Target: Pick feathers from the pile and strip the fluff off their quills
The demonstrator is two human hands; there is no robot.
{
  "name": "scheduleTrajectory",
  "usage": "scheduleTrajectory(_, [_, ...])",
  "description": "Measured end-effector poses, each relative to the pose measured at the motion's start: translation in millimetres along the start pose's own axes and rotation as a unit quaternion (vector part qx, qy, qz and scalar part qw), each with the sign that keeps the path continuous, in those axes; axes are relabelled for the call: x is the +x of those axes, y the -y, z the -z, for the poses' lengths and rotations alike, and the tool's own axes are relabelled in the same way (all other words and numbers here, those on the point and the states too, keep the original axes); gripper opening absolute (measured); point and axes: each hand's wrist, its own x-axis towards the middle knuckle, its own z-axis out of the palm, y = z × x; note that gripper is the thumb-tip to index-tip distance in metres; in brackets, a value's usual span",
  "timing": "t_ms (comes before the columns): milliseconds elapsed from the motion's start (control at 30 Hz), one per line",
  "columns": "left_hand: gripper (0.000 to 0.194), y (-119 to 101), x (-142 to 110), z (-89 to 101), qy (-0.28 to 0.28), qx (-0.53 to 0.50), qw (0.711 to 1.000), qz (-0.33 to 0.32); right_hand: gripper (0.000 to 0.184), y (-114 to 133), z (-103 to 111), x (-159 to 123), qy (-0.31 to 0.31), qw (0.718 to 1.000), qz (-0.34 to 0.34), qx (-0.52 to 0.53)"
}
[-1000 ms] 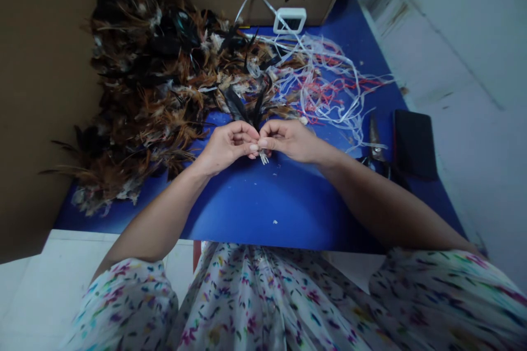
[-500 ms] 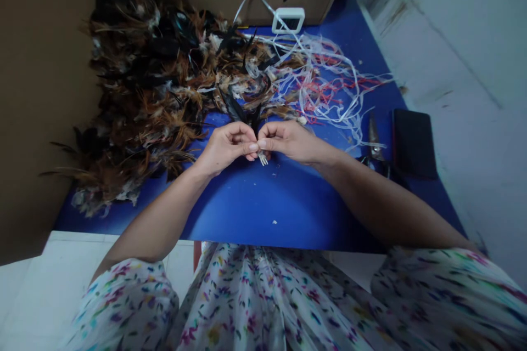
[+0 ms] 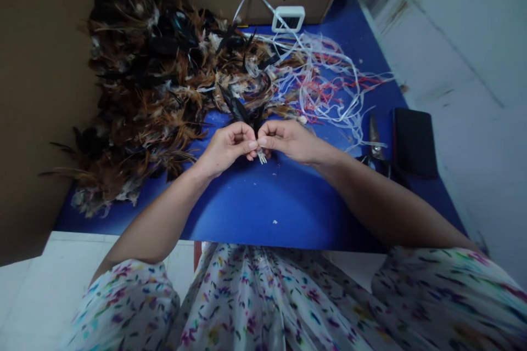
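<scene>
My left hand (image 3: 234,145) and my right hand (image 3: 284,141) meet over the blue table (image 3: 247,208), thumbs and forefingers pinched side by side. Between them is a small bunch of dark feathers (image 3: 239,109). Its black tips point away from me, and its pale quill ends (image 3: 262,158) stick out below my fingers toward me. Whether a thread is also in my fingertips is too small to tell. Just behind my right hand lie white and red ribbons and strings (image 3: 329,88) in a loose tangle.
A large heap of brown and black feathers (image 3: 144,93) covers the left and back of the table. Cardboard boxes (image 3: 247,0) stand behind and at left. A small white device (image 3: 288,19), scissors (image 3: 374,137) and a black flat case (image 3: 414,142) lie toward the right wall.
Both hands stay in almost the same place, still pinching the feather bunch. The fingertips and quill ends have shifted very slightly.
</scene>
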Motion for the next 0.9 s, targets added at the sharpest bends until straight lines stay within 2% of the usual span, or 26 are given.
scheduleTrajectory(300, [0.044, -0.3, -1.0, -2.4, -0.03, 0.004, 1.0, 0.004, 0.043, 1.7, -1.4, 0.9, -0.016, 0.995, 0.056, -0.082])
scheduleTrajectory(433, [0.045, -1.3, -1.7, -4.4, -0.05, -0.006, 0.999, 0.009, 0.031, -0.1, -2.1, -1.1, -0.042, 0.983, 0.091, -0.157])
scheduleTrajectory(600, [0.047, -2.5, -2.3, -6.1, -0.067, -0.023, 0.997, 0.018, 0.013, 1.0, -5.1, -4.3, -0.082, 0.943, 0.146, -0.287])
scheduleTrajectory(767, [0.045, -2.1, -2.4, -7.1, -0.085, -0.03, 0.996, 0.021, 0.017, -1.3, -6.6, -5.9, -0.079, 0.895, 0.239, -0.369])
scheduleTrajectory(900, [0.042, -1.6, -1.3, -7.4, -0.104, -0.022, 0.994, 0.036, 0.019, -7.0, -6.9, -6.4, -0.082, 0.852, 0.288, -0.429])
